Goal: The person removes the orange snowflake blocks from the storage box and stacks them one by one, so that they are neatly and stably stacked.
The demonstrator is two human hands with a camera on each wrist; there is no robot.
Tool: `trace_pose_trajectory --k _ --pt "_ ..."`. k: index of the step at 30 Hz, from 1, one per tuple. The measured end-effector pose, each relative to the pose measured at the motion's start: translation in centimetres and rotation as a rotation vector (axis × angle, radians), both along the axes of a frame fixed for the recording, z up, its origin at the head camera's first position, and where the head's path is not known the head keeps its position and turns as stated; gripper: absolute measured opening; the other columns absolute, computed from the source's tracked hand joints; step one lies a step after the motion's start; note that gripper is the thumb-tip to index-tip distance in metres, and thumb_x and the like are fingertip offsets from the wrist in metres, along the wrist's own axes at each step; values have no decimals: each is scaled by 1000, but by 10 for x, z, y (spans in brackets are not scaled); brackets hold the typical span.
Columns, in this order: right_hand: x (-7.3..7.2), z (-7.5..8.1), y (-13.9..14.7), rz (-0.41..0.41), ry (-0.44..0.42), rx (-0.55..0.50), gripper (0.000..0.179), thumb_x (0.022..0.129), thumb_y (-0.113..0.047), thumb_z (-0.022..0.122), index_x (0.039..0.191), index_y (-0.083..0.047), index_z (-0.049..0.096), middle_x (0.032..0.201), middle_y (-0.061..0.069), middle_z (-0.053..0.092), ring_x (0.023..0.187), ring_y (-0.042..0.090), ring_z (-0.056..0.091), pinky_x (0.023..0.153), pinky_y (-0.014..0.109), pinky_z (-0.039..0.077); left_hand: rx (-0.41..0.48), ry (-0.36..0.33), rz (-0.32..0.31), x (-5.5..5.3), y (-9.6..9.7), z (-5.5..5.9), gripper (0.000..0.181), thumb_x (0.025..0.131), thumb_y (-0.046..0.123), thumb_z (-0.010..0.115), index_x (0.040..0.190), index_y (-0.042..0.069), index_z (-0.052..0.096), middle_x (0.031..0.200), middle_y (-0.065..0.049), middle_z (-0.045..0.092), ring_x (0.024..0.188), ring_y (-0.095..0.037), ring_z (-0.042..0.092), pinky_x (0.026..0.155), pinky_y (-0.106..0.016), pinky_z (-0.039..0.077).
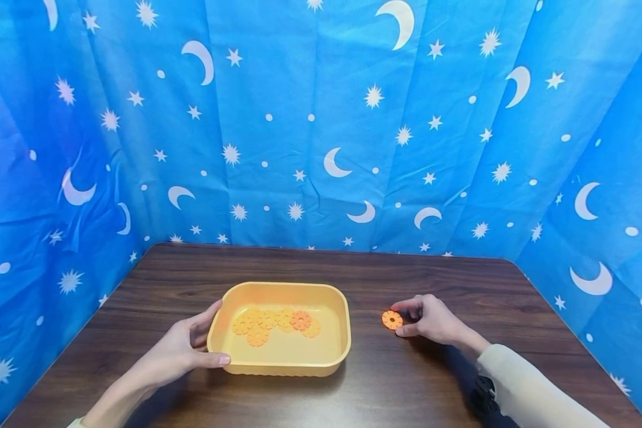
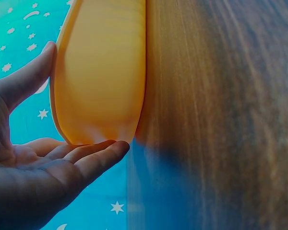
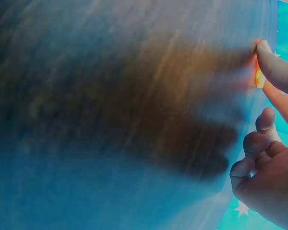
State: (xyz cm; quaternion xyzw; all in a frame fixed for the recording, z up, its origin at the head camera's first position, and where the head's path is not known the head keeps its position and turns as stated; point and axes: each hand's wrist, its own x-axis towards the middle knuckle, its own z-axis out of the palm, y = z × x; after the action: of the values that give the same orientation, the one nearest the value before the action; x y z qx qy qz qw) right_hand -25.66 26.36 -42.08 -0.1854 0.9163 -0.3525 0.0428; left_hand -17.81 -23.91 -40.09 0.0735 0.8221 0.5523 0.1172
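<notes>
A yellow plastic tub [image 1: 278, 361] stands on the table with several notched, flower-like discs [image 1: 257, 337] inside, mostly yellow and one orange [image 1: 301, 320]. My left hand [image 1: 173, 348] holds the tub's left end, thumb at the near corner and fingers along the end wall. The left wrist view shows that hand [image 2: 53, 158] against the tub's outer wall [image 2: 101, 72]. To the right of the tub, my right hand [image 1: 433, 321] pinches an orange notched disc [image 1: 392, 320] between thumb and forefinger. Only its bright edge [image 3: 259, 76] shows in the right wrist view, beside the hand [image 3: 273, 158].
The dark wood-grain table [image 1: 406, 392] bears the tub. A blue curtain [image 1: 321, 137] with moons and stars rises behind the table and along both sides. Something black [image 1: 484, 392] sits under the right sleeve [image 1: 529, 380].
</notes>
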Motion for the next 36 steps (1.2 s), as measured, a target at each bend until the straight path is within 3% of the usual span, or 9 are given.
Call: trace_pose_trajectory --k 10,18,27,36 --pt "6 22 -20 55 31 -44 44 85 -15 90 124 -2 76 105 9 71 88 25 59 71 35 53 -15 2 7 1 0 0 111 84 19 92 167 0 20 164 -30 34 143 -49 45 102 -51 54" --pt "13 42 -47 134 92 -25 40 84 -18 91 120 -6 78 86 4 62 73 19 51 59 26 42 -29 1 15 3 1 0 113 84 21 92 167 0 19 163 -30 35 141 -49 47 103 -52 53" --pt "13 56 -75 142 109 -3 38 83 -20 92 118 -12 80 82 0 58 74 20 52 58 27 44 -31 8 10 1 0 0 113 84 21 92 167 0 18 163 -30 35 141 -49 48 103 -52 53" --pt "13 65 -103 210 131 -54 41 80 -17 94 118 -8 80 81 10 59 72 19 50 59 27 41 -29 9 12 1 1 0 113 83 21 92 167 0 19 163 -30 36 141 -49 48 103 -52 53"
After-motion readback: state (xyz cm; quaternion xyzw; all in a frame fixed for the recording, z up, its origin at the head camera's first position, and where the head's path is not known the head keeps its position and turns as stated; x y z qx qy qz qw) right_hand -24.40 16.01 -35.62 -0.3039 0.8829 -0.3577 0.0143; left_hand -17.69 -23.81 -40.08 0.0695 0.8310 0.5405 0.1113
